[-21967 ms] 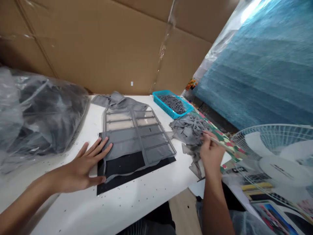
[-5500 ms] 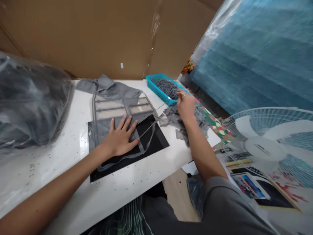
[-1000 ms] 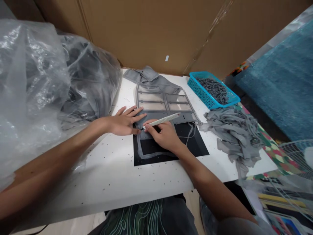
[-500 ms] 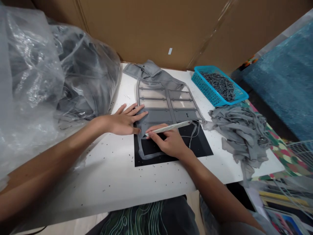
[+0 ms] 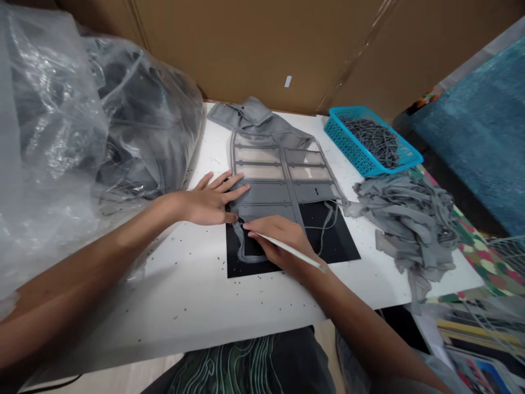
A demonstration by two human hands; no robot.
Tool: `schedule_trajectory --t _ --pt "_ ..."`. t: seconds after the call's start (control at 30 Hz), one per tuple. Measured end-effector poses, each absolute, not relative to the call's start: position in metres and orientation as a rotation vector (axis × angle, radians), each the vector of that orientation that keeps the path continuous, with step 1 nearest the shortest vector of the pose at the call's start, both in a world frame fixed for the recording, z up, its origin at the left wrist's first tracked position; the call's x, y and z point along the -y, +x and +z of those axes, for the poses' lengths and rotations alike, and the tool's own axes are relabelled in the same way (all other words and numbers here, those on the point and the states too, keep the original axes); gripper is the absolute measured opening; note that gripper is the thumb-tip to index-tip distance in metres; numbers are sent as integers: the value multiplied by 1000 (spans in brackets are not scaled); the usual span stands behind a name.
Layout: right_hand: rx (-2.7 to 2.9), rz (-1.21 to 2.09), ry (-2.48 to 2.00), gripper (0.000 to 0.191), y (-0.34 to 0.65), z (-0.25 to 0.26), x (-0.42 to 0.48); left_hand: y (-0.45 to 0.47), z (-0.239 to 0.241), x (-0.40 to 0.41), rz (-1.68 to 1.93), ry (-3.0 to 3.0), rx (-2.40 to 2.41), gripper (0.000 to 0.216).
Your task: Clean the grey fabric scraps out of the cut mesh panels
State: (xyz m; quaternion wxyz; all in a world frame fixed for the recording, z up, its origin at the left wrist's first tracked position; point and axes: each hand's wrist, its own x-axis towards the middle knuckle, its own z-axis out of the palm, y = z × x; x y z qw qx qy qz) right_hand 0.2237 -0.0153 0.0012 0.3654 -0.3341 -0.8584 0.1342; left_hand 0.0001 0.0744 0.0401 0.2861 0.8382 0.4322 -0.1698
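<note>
- Grey moulded rubber sheet (image 5: 274, 180) with its grid of ribs lay flat on the white tabletop (image 5: 192, 306), its near end over a black square mat (image 5: 336, 246).
- Far left, a clear plastic bag of dark grey pieces (image 5: 82, 126) slumped against the cardboard wall.
- Left hand (image 5: 211, 200) pressed the sheet's left edge, fingers spread flat and gripping nothing.
- Right hand (image 5: 281, 238) pinched a slim white knife (image 5: 293, 251) at the sheet's near left corner. Half a second earlier the handle had pointed away to the right; now it had swung back toward the wrist, so the tip seemed set for a fresh trimming stroke.
- Further right lay a heap of trimmed grey strips (image 5: 410, 213).
- Behind it stood a turquoise plastic basket of small grey parts (image 5: 371, 139).
</note>
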Motion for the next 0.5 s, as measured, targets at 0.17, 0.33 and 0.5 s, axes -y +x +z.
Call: schedule_trajectory --t 0.17,0.33,0.5 --pt "2104 392 -925 17 222 -1 15 0 39 -75 -443 2241 -1154 86" --pt "1967 517 -1120 17 220 0 12 1 41 -75 -477 2248 -1154 86" --pt "2020 618 -1164 17 216 3 12 -1 41 -74 -399 2243 -1137 87"
